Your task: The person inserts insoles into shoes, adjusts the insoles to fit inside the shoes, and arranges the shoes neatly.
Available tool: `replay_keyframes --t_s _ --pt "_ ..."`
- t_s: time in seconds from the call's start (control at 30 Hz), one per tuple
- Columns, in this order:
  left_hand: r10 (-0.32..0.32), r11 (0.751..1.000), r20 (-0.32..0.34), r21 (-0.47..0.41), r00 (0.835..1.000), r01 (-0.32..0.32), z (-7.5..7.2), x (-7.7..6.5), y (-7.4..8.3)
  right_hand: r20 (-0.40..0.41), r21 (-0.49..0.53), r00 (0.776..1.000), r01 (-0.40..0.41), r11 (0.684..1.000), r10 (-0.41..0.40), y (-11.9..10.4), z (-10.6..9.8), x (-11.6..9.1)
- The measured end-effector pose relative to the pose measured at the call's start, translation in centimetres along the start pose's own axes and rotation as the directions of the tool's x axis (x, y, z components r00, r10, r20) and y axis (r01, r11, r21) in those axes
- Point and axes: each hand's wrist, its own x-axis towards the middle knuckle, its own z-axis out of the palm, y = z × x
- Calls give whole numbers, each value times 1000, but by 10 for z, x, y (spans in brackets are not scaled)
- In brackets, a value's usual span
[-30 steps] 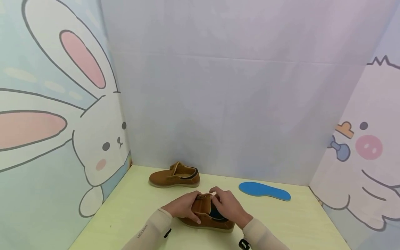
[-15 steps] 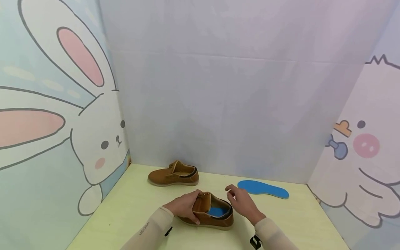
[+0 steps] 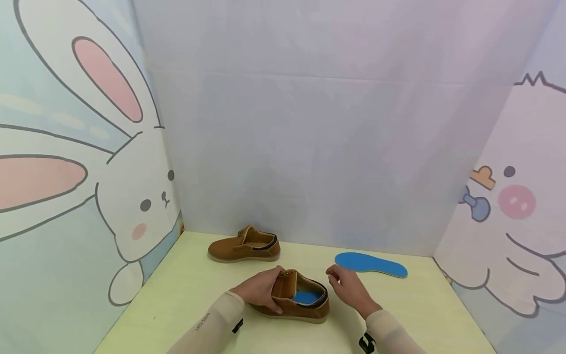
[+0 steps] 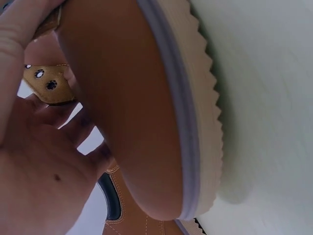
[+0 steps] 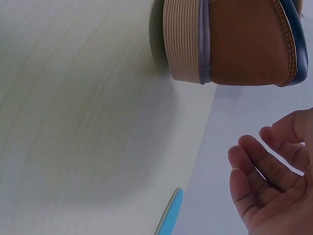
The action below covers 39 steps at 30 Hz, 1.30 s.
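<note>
A brown lace-less shoe stands on the table, its toe to the left. My left hand grips it across the front, thumb on the near side and fingers on the far side by the tongue. Inside the shoe lies a blue insole, its heel end showing and its front hidden under the tongue. My right hand hovers just right of the heel, apart from the shoe, its fingers loosely curled around nothing. The right wrist view shows that hand beside the shoe's heel.
Behind, a second brown shoe sits near the back wall. A loose blue insole lies at the back right, just beyond my right hand. Fabric walls with cartoon animals enclose the pale yellow table on three sides.
My right hand has come out of the shoe opening and moved right, uncovering the blue insole, which now shows flat inside. The left hand keeps its grip on the shoe.
</note>
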Motion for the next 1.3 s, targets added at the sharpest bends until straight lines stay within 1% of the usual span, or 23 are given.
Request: replay_keyframes --t_s 0.13,0.27,0.37,0.43,0.6,0.73,0.87,0.97,1.07,1.2,1.3 --pt "-2 1000 -19 23 1000 2 -4 -2 1 -2 -2 1000 8 1000 -8 2 -1 1" --pt "-9 998 -45 66 999 12 -9 -8 -1 10 6 1000 8 1000 -8 4 0 1" --pt "-19 996 -63 86 998 24 -16 -14 -3 22 12 1000 8 1000 -8 5 2 1" --pt "-29 996 -74 76 997 35 -23 -19 -6 29 13 1000 7 1000 -7 6 4 1" --pt "-48 999 -93 5 994 49 -42 -30 -19 39 13 999 -2 1000 2 7 4 0" --pt "-46 999 -120 -27 992 43 -58 -40 -32 47 17 999 2 1000 -3 9 2 0" --pt "-45 999 -161 -36 986 40 -71 -49 -46 55 8 998 23 1000 -24 13 2 0" --pt "-50 998 -185 -42 981 43 -76 -55 -57 57 8 998 27 1000 -28 15 3 0" --pt "-61 998 -194 -34 979 55 -79 -59 -67 63 15 998 20 1000 -21 16 5 -1" --pt "-80 997 -184 -37 980 74 -81 -63 -78 74 20 997 15 1000 -17 16 6 -3" --pt "-92 995 -166 -52 982 84 -82 -65 -83 72 18 997 16 1000 -17 15 6 -3"
